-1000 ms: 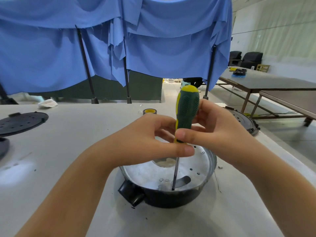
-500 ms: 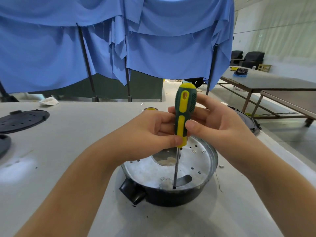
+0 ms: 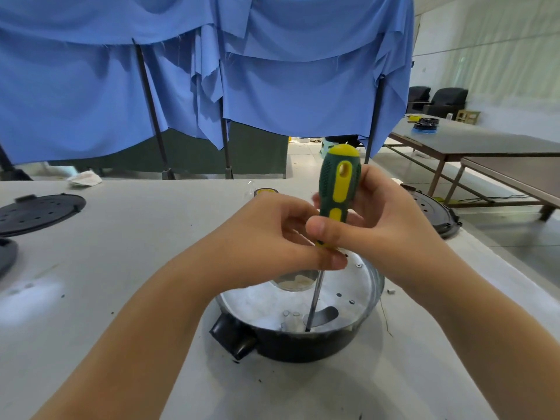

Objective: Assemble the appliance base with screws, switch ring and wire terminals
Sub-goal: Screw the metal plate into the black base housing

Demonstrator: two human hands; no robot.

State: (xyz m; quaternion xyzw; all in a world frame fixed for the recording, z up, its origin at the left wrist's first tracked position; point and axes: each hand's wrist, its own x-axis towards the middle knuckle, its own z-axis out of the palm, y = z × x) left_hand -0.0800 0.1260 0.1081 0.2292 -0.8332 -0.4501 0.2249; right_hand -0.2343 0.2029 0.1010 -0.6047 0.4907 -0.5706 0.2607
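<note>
While both hands grip the upright screwdriver point(image 3: 339, 189), left hand point(image 3: 272, 237) pinches its lower handle, right hand point(image 3: 381, 225) wraps the upper; tip down inside the appliance base point(image 3: 303, 344) on the surface point(image 3: 121, 268). Handle has rotated since earlier, yellow strip now facing camera.

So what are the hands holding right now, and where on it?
Both hands grip the screwdriver by its handle: left hand at the lower end, right hand around the middle.
</note>
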